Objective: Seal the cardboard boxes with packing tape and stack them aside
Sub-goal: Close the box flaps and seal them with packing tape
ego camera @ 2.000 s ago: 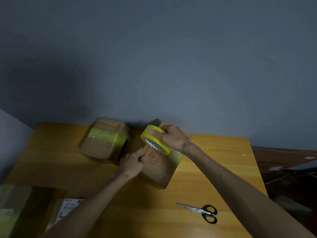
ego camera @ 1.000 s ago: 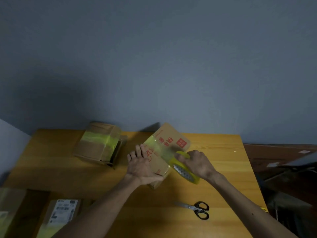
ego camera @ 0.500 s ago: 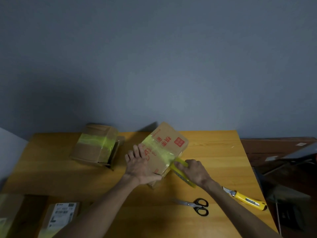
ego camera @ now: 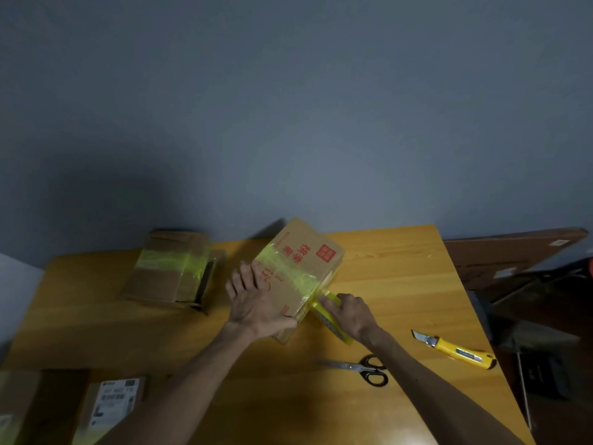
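Box (ego camera: 306,252), red print, on table (ego camera: 394,284), centre-rear; yellow tape band across its top and down its right side. Second box (ego camera: 170,277), also banded, lies to the left, apart. Labelled parcel (ego camera: 112,403) at near-left edge. Left hand (ego camera: 256,303): flat on box top, fingers straight, pressing. Right hand (ego camera: 349,313): fingers curled round roll (ego camera: 322,303), held against the box's right side. Knife (ego camera: 455,350), yellow, blade out, at right. Scissors (ego camera: 362,369), blades together, beside right forearm.

Head camera looks forward-down, seemingly close, over the table (ego camera: 401,284).
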